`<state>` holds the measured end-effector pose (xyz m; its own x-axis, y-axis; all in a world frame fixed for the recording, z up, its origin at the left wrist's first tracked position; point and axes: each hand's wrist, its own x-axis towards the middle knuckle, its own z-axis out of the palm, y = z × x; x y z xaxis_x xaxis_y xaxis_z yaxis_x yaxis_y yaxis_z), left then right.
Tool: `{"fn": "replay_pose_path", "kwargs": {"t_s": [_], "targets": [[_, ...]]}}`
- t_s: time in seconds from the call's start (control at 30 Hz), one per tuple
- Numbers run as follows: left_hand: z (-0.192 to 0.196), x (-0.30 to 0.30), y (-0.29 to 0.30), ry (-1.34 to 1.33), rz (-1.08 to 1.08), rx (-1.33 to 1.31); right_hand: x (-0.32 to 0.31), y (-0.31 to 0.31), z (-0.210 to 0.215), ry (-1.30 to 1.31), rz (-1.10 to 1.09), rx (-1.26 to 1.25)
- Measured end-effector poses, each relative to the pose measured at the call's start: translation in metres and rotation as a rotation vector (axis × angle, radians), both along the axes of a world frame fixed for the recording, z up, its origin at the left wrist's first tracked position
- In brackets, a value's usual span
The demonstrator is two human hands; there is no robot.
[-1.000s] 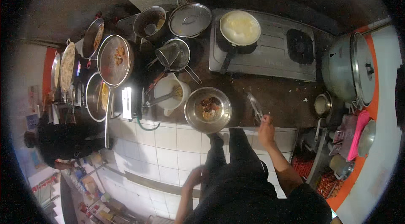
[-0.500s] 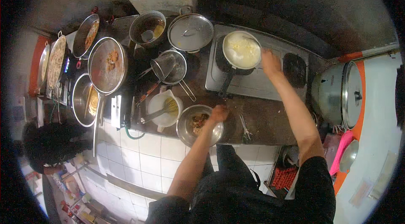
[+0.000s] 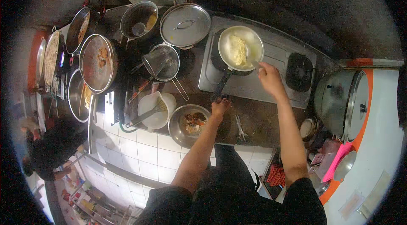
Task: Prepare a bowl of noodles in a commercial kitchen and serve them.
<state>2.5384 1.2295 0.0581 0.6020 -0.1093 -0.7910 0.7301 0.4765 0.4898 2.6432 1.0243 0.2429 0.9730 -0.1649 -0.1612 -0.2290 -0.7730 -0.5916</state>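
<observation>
Step in hand, by judgement: stirring. Left hand (image 3: 220,107) grips the pan handle (image 3: 221,84), fingers closed round it. The pan (image 3: 240,48) sits on the stove (image 3: 277,57), far centre. Right hand (image 3: 269,77) pinches a utensil (image 3: 253,61) in the pale food (image 3: 238,50). Next move calls for holding the pan steady.

dark frying pan (image 3: 240,49) on stove, pale yellow egg (image 3: 238,50) inside

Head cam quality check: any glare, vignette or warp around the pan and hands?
Head view: heavy fisheye, black vignette at the corners, the counter edge bows. The pot lid and the pale food in the frying pan catch bright light. The upper right behind the stove is nearly black. Right hand and left hand are reasonably sharp, evenly lit.
</observation>
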Motion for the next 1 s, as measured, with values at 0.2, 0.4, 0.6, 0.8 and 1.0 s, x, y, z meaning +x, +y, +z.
{"fn": "replay_pose_path", "kwargs": {"t_s": [0.2, 0.4, 0.6, 0.8, 1.0], "targets": [[-0.002, 0.002, -0.007, -0.082, -0.062, 0.22, -0.019, 0.022, 0.049, 0.114, 0.069, -0.109], [0.028, 0.01, -0.008, -0.328, -0.055, 0.392, -0.003, 0.013, 0.069, -0.034, 0.051, -0.487], [0.044, 0.017, 0.016, -0.645, -1.087, 1.179, 0.034, 0.022, 0.068, 0.155, 0.049, -0.496], [0.065, 0.002, 0.036, -0.425, -1.325, 1.204, 0.019, 0.004, 0.021, -0.007, 0.239, -0.216], [0.264, 0.039, 0.151, -0.803, -0.856, 0.843, -0.02, -0.005, 0.045, 0.061, -0.043, -0.223]]}}
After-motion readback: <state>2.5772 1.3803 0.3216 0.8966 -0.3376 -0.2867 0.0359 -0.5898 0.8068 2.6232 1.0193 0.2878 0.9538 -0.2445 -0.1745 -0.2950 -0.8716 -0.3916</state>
